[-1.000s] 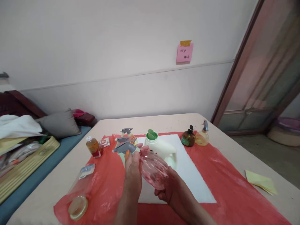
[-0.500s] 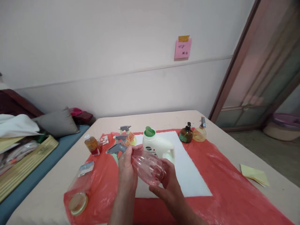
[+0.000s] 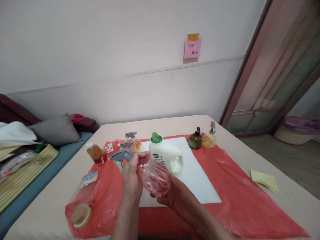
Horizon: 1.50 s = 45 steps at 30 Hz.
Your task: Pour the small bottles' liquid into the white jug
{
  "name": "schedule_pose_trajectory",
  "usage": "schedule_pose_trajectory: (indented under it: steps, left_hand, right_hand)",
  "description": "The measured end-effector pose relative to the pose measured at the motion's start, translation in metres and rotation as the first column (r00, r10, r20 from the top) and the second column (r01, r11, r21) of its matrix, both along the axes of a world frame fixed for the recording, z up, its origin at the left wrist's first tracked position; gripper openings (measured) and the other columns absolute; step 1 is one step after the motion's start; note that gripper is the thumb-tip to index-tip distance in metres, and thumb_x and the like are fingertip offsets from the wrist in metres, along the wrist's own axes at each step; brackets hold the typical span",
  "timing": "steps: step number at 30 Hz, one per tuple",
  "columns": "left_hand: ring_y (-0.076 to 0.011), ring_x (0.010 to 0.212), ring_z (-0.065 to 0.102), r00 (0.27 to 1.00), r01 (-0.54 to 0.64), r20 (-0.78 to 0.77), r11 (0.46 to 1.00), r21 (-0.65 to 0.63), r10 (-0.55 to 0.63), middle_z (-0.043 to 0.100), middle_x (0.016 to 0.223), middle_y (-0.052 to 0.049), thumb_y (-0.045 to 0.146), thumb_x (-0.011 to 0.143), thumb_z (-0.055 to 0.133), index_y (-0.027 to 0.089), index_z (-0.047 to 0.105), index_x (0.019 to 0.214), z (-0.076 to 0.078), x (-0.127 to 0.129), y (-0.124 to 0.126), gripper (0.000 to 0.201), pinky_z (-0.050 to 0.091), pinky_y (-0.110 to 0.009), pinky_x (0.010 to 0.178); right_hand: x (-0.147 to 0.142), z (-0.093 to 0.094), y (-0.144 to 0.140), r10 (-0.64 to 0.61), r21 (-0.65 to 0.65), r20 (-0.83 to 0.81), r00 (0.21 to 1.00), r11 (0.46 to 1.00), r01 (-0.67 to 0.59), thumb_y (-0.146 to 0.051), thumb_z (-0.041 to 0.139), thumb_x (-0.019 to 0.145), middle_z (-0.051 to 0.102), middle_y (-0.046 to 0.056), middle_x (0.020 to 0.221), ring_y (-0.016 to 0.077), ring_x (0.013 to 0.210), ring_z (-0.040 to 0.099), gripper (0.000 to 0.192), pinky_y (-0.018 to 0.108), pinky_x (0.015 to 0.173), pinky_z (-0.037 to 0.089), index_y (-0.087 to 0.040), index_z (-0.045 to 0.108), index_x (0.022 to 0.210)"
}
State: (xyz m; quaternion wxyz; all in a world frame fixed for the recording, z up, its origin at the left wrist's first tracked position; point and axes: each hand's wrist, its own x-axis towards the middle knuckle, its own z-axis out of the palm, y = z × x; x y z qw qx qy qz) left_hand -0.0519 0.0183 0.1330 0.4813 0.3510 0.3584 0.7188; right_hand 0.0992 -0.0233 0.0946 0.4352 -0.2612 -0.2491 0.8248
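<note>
While both hands meet over the near edge of the white sheet [image 3: 200, 180], the left hand [image 3: 131, 178] closes its fingers around the neck end of a clear pink spray bottle [image 3: 155, 176], just below the grey trigger head [image 3: 119, 155]. The right hand [image 3: 175, 196] cups the bottle's rounded base from below, fingers curled part-way, palm up. The bottle lies tilted, held above the red plastic cover [image 3: 237, 200], touching neither it nor the sheet.

Just beyond the hands stands a white jug with a green cap [image 3: 163, 155]; beyond the left hand sit two more trigger bottles [image 3: 133, 143] and a small amber bottle [image 3: 94, 154]. Left of the left hand a clear bottle lying on its side [image 3: 83, 200] rests on the cover's edge. Far to the right of the right hand stand a dark pump bottle [image 3: 195, 140] and a yellow spray bottle [image 3: 209, 138].

Likely hazards: the smooth, rounded body may slip from the cupped right palm if the left grip loosens; a twist at the neck could loosen the trigger head; a forward swing could knock the jug.
</note>
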Motion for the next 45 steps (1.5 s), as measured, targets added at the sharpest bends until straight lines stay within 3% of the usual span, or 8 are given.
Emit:
schedule_pose_trajectory:
  steps: [6,8,11,15,24,30,37,45]
  left_hand:
    - [-0.0213,0.092,0.075,0.997,-0.052,0.054,0.999,0.002,0.052,0.079,0.094,-0.006,0.045,0.083,0.077,0.018,0.078,0.082,0.003,0.000,0.003,0.028,0.057,-0.034,0.092]
    - [-0.0199,0.090,0.075,0.997,-0.059,0.051,0.998,0.013,0.059,0.079,0.093,-0.006,0.047,0.083,0.077,0.018,0.078,0.081,0.004,-0.001,0.002,0.029,0.058,-0.032,0.090]
    - [-0.0207,0.089,0.074,0.999,-0.041,0.019,0.999,0.030,0.040,0.079,0.090,-0.007,0.046,0.081,0.078,0.019,0.078,0.079,0.004,-0.003,0.000,0.028,0.058,-0.033,0.091]
    - [-0.0230,0.092,0.074,1.000,0.011,-0.021,1.000,0.022,-0.011,0.079,0.093,-0.010,0.046,0.079,0.079,0.017,0.078,0.080,0.004,-0.004,-0.001,0.029,0.058,-0.036,0.092]
    - [-0.0213,0.092,0.075,0.998,-0.064,0.024,0.997,0.042,0.063,0.080,0.094,-0.007,0.044,0.080,0.079,0.017,0.078,0.080,0.006,0.000,-0.001,0.027,0.057,-0.034,0.095]
    - [-0.0187,0.086,0.074,0.992,-0.112,0.054,0.993,0.035,0.110,0.079,0.091,-0.007,0.047,0.082,0.076,0.017,0.077,0.081,0.008,-0.002,0.000,0.029,0.058,-0.031,0.087]
    - [-0.0179,0.081,0.072,0.976,-0.186,0.120,0.982,0.033,0.180,0.076,0.086,-0.007,0.053,0.085,0.070,0.017,0.073,0.081,0.011,-0.006,0.002,0.036,0.056,-0.031,0.083]
    - [-0.0262,0.113,0.067,0.887,-0.410,0.256,0.910,0.058,0.383,0.075,0.103,-0.007,0.074,0.091,0.048,0.023,0.068,0.085,0.029,-0.026,0.002,0.056,0.048,-0.047,0.108]
  right_hand:
    - [-0.006,-0.002,-0.002,-0.308,0.307,-0.015,0.951,0.904,0.297,-0.029,0.101,0.053,0.065,0.004,0.138,0.0242,0.116,0.064,0.088,0.039,0.097,0.051,-0.034,0.055,0.127]
    - [-0.006,-0.001,-0.003,-0.272,0.240,-0.009,0.962,0.934,0.266,-0.043,0.096,0.064,0.062,0.004,0.143,0.0232,0.118,0.064,0.084,0.040,0.097,0.052,-0.038,0.051,0.135]
    - [-0.002,0.001,-0.001,-0.049,0.059,-0.030,0.998,0.997,0.051,-0.073,0.064,0.087,0.065,0.010,0.140,0.0213,0.105,0.071,0.069,0.036,0.083,0.058,-0.033,0.052,0.142]
    - [0.002,-0.001,0.001,0.131,-0.060,-0.091,0.987,0.989,-0.136,-0.081,0.050,0.089,0.075,0.012,0.114,0.0197,0.078,0.078,0.076,0.025,0.061,0.058,-0.024,0.059,0.138]
    - [0.002,0.002,-0.001,-0.017,0.012,-0.101,0.995,1.000,0.019,-0.050,0.077,0.086,0.072,0.007,0.119,0.0149,0.084,0.073,0.057,0.024,0.068,0.057,-0.027,0.061,0.136]
    - [-0.002,0.003,-0.002,-0.188,0.219,-0.117,0.975,0.953,0.210,-0.021,0.095,0.056,0.065,0.003,0.134,0.0251,0.117,0.064,0.074,0.037,0.094,0.051,-0.032,0.059,0.120]
    - [-0.003,-0.003,-0.002,-0.250,0.209,-0.086,0.964,0.942,0.263,-0.009,0.087,0.054,0.067,0.001,0.126,0.0232,0.111,0.063,0.075,0.038,0.094,0.048,-0.033,0.057,0.118]
    - [0.004,-0.005,0.005,-0.216,0.115,-0.099,0.971,0.967,0.227,-0.020,0.069,0.063,0.068,0.006,0.135,0.0309,0.119,0.065,0.054,0.042,0.091,0.051,-0.027,0.064,0.116]
